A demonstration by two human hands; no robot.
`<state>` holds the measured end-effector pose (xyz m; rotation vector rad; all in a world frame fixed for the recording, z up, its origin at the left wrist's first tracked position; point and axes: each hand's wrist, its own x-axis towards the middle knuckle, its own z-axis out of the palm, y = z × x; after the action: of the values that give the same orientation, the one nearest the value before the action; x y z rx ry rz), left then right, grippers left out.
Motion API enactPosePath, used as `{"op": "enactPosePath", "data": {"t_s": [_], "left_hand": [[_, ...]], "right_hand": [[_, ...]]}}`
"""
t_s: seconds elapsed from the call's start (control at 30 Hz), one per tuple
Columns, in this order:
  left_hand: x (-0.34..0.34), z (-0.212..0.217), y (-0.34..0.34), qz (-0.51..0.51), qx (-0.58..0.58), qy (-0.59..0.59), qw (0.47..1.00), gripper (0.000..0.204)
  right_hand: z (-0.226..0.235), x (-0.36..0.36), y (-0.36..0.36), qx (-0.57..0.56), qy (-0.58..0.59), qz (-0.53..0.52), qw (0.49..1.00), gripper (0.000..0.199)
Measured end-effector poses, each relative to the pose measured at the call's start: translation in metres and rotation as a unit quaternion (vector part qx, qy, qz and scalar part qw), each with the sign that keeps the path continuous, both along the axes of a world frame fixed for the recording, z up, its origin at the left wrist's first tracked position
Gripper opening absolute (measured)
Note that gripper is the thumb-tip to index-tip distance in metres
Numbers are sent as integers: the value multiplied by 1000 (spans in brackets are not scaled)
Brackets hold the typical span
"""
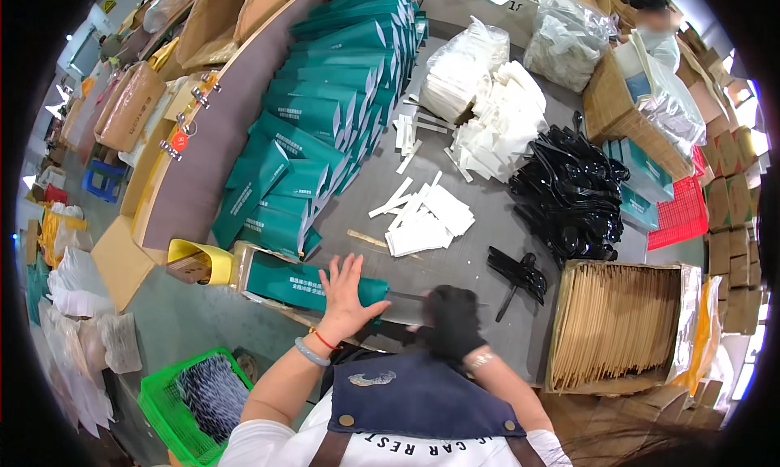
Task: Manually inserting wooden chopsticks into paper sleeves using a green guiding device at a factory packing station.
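Note:
My left hand (349, 300), bare with a red cord and a bangle at the wrist, lies with fingers spread on the end of a row of green printed packets (284, 280) in a cardboard box at the table's near edge. Just to its right is my right hand (451, 321) in a black glove, close to the table edge in front of my apron. Motion smears its fingers, so I cannot tell whether they hold anything. Ahead of my hands lie small white paper packets (431, 223). A few black plastic spoons (517, 274) rest to the right of them.
Many green packets (309, 109) stand piled along the left board. White packets (500, 113) and a heap of black spoons (573, 195) fill the far right. A box of wooden chopsticks (617, 329) sits at right. A green basket (154, 394) is at lower left.

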<state>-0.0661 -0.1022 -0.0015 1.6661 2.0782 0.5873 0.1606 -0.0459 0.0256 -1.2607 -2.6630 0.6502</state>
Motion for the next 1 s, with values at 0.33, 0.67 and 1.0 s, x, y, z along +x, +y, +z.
{"op": "enactPosePath", "data": {"t_s": [0.33, 0.67, 1.0], "left_hand": [[-35, -31, 132, 8, 156, 28, 987, 19], [-12, -7, 98, 12, 131, -44, 990, 9], [18, -3, 90, -73, 109, 5, 991, 29]], "right_hand": [[17, 92, 24, 87, 151, -241, 955, 37], [-13, 333, -36, 36, -66, -639, 765, 25], [-56, 368, -52, 260, -125, -616, 733, 21]]}}
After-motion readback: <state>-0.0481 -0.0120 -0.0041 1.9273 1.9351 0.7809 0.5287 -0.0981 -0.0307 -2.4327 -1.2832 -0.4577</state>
